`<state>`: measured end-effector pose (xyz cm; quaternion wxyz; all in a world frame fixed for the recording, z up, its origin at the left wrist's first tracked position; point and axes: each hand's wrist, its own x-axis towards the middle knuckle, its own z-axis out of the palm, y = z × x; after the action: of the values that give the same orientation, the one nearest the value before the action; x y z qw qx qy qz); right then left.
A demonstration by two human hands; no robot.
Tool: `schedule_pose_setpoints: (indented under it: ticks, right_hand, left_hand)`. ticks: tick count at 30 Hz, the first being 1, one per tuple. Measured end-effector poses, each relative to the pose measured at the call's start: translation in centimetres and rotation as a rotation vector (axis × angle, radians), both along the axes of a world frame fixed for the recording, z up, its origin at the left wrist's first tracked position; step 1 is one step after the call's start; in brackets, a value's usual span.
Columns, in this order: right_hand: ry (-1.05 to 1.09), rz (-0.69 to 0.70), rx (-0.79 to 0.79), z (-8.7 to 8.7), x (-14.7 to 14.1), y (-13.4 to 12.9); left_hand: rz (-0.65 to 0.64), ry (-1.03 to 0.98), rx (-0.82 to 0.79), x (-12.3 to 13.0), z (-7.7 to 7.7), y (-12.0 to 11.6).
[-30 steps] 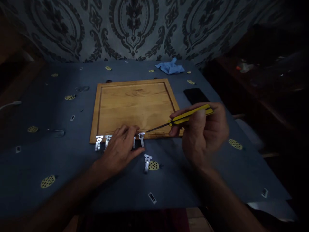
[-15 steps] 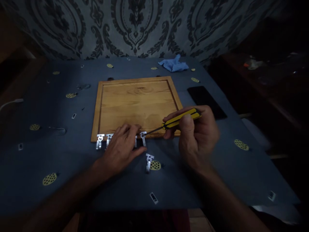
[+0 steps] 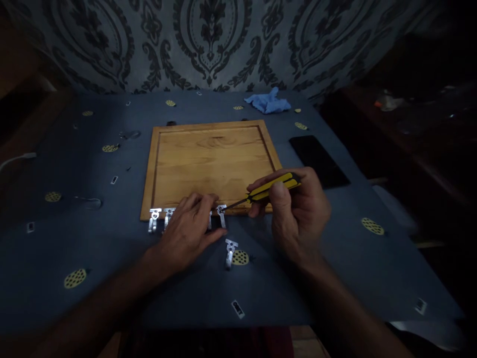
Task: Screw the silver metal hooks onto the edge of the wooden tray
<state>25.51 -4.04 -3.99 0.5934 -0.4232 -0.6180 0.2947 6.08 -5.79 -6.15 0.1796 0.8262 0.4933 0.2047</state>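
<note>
My right hand point(image 3: 300, 211) is wrapped round a yellow and black screwdriver point(image 3: 274, 188), slanted down to the left. Its tip meets a silver metal hook point(image 3: 221, 215) on the front edge of a framed wooden board point(image 3: 216, 164). Over that edge lies my left hand point(image 3: 188, 221), fingers flat and thumb apart, the thumb tip by the lower end of this hook. To its left, more silver hooks point(image 3: 154, 220) sit along the edge, some partly hidden by the hand. A loose hook point(image 3: 230, 253) lies on the table in front of the board.
A dark phone-like slab point(image 3: 318, 160) lies right of the board. A crumpled blue cloth point(image 3: 269, 101) is at the back. On the left are small clear items point(image 3: 88, 201) and a white cable end point(image 3: 28, 155). The blue tablecloth point(image 3: 122, 248) has pineapple prints.
My right hand and the screwdriver's handle have shifted slightly left and down, while the tip stays at the same hook. My left hand keeps its place on the board's edge.
</note>
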Motion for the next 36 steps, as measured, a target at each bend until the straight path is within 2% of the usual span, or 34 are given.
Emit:
schedule_pose_setpoints:
  ticks: [6,12,16,21,30,36]
  right_hand:
    - [-0.039,0.054,0.017,0.3,0.0,-0.5]
    - [-0.252,0.131,0.012,1.8,0.0,-0.9]
    - [-0.28,0.175,-0.077,2.6,-0.1,-0.4]
    - [-0.254,0.24,-0.132,3.0,0.0,0.5]
    - [-0.069,0.221,-0.259,2.3,-0.7,0.4]
    - [-0.002,0.344,-0.233,2.2,-0.4,0.4]
  left_hand:
    - [0.019,-0.009,-0.004,0.0,0.1,-0.1]
    - [0.009,-0.01,-0.017,0.1,0.1,0.0]
    - [0.008,0.012,-0.009,0.1,0.2,0.0]
    - [0.0,0.023,0.007,0.0,0.1,-0.1]
    - [0.002,0.024,0.002,0.1,0.1,0.0]
    - [0.013,0.031,-0.004,0.0,0.1,0.1]
